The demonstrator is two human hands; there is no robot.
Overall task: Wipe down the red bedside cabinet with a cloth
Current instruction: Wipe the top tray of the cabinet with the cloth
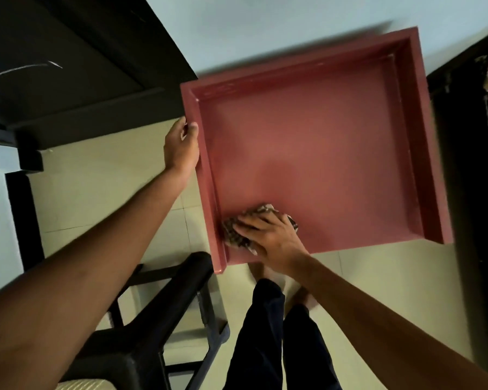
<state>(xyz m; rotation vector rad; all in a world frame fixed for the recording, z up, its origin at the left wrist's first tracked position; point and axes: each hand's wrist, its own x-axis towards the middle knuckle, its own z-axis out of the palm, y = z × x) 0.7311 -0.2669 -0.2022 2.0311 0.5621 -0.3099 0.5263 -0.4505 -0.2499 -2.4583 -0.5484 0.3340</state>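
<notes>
The red bedside cabinet (316,153) fills the centre of the head view, seen from above, with raised rims on its left, back and right sides. My left hand (181,149) grips the outside of the left rim, thumb over the top edge. My right hand (268,240) lies flat on a crumpled brown checked cloth (234,235), pressing it onto the cabinet top at the near left corner, against the left rim. Most of the cloth is hidden under my fingers.
A black chair (164,313) stands on the pale tiled floor just left of my dark trouser legs (265,339). Dark furniture (76,80) sits at the upper left. A dark shelf unit (473,136) stands close to the cabinet's right side.
</notes>
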